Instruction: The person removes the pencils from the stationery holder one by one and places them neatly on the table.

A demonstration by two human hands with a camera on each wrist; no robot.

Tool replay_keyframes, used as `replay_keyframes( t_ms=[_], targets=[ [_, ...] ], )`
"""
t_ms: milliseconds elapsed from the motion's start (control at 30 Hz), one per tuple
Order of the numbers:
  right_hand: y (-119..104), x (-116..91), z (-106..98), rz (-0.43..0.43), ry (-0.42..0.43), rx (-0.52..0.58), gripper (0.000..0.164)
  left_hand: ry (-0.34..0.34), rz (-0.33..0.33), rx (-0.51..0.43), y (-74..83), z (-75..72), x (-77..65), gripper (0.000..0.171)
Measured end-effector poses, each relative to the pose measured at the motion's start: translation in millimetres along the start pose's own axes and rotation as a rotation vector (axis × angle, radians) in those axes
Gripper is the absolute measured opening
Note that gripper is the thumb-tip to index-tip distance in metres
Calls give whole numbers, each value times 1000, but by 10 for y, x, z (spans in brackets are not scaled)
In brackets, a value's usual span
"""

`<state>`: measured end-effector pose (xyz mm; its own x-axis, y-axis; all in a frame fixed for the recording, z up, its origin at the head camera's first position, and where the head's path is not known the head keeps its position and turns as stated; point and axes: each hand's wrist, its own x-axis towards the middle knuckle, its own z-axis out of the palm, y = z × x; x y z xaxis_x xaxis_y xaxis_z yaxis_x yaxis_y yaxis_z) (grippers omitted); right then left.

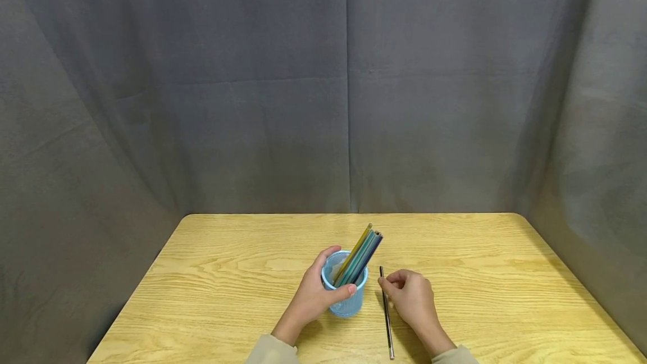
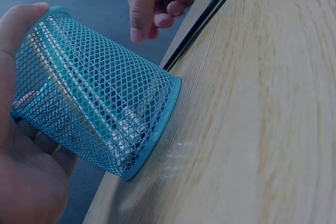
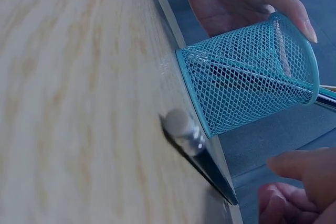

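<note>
One dark pencil [image 1: 387,324] lies loose on the desk [image 1: 202,296], just to the right of a blue mesh cup [image 1: 347,305], its eraser end towards the near side and its other end towards the far edge. We see the left hand [image 1: 310,296] gripping the cup by its rim and wall, about midway between the desk's left and right edges. Several pencils [image 1: 359,259] stand in it, leaning towards the far right corner; we cannot tell whether its base rests fully on the wood.

The right hand [image 1: 413,299] grasps nothing: both wrist views show its bent fingers apart from the loose pencil. We judge the step in hand to be reaching for that pencil. The next move seems to call for a low, careful pinch around the shaft, while the cup is held steady.
</note>
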<state>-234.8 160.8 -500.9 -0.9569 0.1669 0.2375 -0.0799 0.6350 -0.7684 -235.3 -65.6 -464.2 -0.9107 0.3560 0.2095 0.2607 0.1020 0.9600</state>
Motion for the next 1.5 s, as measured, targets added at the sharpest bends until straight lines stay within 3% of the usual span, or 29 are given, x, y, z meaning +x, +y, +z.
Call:
replay_keyframes(
  t_ms=[400,767,1300,1500],
  targets=[
    [-48,17,-39,-59,62,189,11,5,14,-7,-1,7,-1,76],
    [-109,9,-62,-5,-30,360,14,-6,2,-12,5,-7,4,76],
    [-194,14,-76,-54,-61,417,14,-5,2,-9,12,-8,7,75],
    [-219,19,-62,-55,-78,419,21,-10,7,-13,10,-6,2,76]
  ],
)
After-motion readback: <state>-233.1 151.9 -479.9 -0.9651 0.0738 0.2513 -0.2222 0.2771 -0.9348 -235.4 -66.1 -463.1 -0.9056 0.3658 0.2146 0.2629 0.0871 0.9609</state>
